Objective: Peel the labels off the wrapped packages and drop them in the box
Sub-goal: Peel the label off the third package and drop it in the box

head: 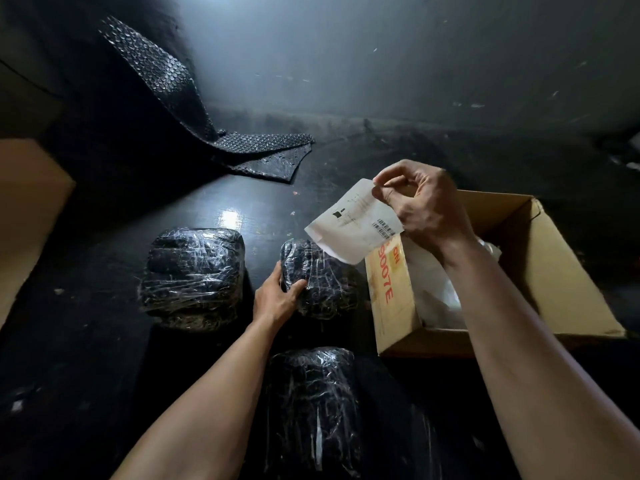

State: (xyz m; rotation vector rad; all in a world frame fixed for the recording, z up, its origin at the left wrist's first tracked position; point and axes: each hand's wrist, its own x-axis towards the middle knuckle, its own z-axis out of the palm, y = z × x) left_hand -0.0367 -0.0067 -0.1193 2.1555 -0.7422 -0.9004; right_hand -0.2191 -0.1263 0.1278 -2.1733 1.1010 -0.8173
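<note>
1. This looks like a dim packing or parcel-handling room.
2. Film-wrapped packages lie on a dark, scuffed bench.
3. Black bubble wrap leans on the far wall, left.
4. An open cardboard box stands on the right, and more cardboard shows at the left edge.
5. A barcoded shipping label is also in view.

— What do we count that is wrapped?
— Three: the middle package just left of the box, the left package farther left of it, and the near package off its near-left corner.
— And paper?
— We count one label, over the box's left wall. One box, and one bubble wrap sheet well beyond it.
</note>
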